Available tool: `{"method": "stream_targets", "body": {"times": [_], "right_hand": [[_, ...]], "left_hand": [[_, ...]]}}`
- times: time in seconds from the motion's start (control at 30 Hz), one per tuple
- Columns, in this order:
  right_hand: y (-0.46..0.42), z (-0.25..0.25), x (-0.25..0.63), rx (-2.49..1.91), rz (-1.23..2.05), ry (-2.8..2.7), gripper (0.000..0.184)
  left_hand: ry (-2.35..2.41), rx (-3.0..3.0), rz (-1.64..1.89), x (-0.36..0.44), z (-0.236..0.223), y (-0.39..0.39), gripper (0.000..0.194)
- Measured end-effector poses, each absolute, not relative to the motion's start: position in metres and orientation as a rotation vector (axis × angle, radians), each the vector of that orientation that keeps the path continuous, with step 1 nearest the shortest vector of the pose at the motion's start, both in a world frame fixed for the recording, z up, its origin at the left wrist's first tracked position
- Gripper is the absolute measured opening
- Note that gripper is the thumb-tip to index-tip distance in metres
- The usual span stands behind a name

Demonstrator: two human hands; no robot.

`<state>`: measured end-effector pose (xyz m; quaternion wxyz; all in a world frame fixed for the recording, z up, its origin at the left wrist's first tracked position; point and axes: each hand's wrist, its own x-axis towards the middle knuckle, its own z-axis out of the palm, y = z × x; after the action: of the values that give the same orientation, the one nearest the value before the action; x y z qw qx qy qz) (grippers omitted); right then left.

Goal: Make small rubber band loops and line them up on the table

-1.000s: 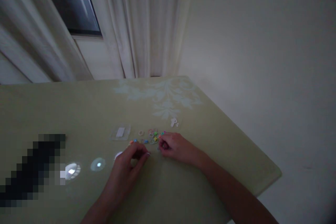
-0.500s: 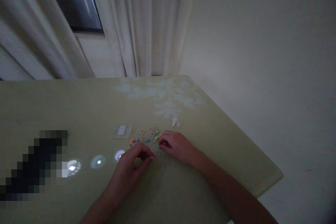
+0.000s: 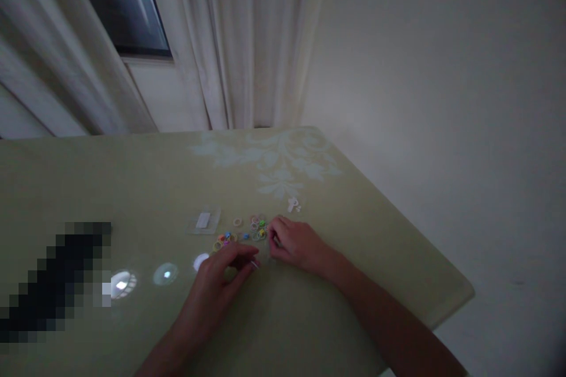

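The left hand (image 3: 214, 283) pinches a thin pale piece (image 3: 255, 264); the right hand (image 3: 301, 244) curls, though what it holds I cannot tell, just right of the colourful rings (image 3: 262, 232) on the table (image 3: 132, 188).

The surface (image 3: 327, 324) is dull olive green with pale blue-grey leafy scrollwork; the small rings (image 3: 261, 233) mix yellow and whitish bands with orange, blue, magenta and green bits; the packet (image 3: 214, 225) is clear, its label (image 3: 203, 220) white; the curtains (image 3: 239, 41) greyish cream.
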<state>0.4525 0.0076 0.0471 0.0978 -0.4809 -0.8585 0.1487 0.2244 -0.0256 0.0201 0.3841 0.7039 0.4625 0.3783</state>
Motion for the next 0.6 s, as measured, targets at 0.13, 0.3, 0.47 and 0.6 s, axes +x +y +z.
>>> {"method": "stream_targets", "body": {"times": [0.13,0.3,0.47,0.6], "right_hand": [[0.002,0.049,0.449,-1.18,0.44,-2.453,0.006],[-0.002,0.042,0.445,-0.969,0.32,-2.453,0.003],[-0.005,0.047,0.447,-0.835,0.464,-2.411,0.005],[-0.007,0.056,0.449,-0.839,0.709,-2.275,0.004]], "left_hand": [[1.132,1.62,0.952,0.227,0.023,-0.027,0.025],[1.036,1.443,0.931,0.231,0.032,-0.029,0.015],[1.007,1.525,0.992,0.232,0.038,-0.029,0.014],[1.018,1.515,1.056,0.232,0.036,-0.031,0.009]]}}
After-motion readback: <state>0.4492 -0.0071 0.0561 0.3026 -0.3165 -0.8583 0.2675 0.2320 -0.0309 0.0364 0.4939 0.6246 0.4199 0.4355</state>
